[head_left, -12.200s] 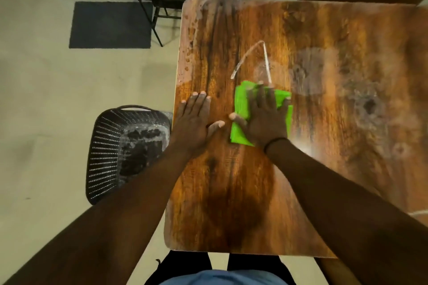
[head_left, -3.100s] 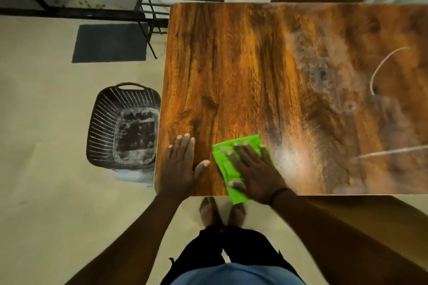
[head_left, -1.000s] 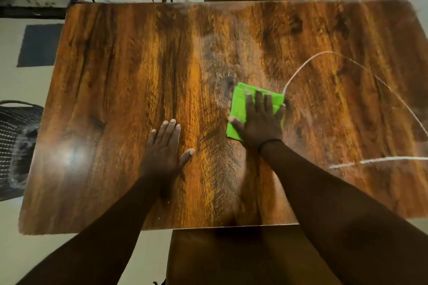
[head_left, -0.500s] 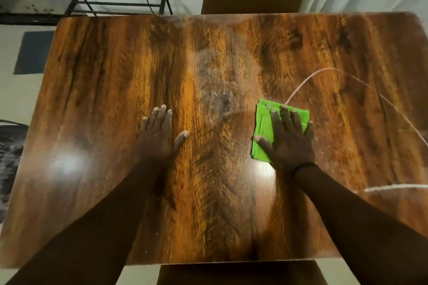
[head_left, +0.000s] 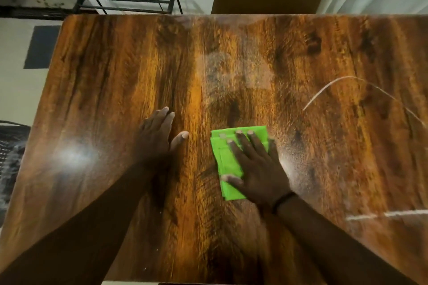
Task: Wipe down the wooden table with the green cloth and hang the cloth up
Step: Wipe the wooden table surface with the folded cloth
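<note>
Right hand [head_left: 257,169] grip flat, splayed on folded green cloth [head_left: 228,169]; glossy grained wooden table [head_left: 115,81].

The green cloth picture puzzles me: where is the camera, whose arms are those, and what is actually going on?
There is no machine here. A person wears a wide-angle camera on the head, so you look forward and down along their own two arms. The right hand lies flat, fingers spread, pressing a folded green cloth onto the wooden table. It presses the cloth down and does not grip it. The left hand rests open on the bare wood beside it, holding nothing. Pale lines and a hazy patch show on the tabletop. Behind the table stands a black metal rack; a dark basket peeks in at the left edge.
</note>
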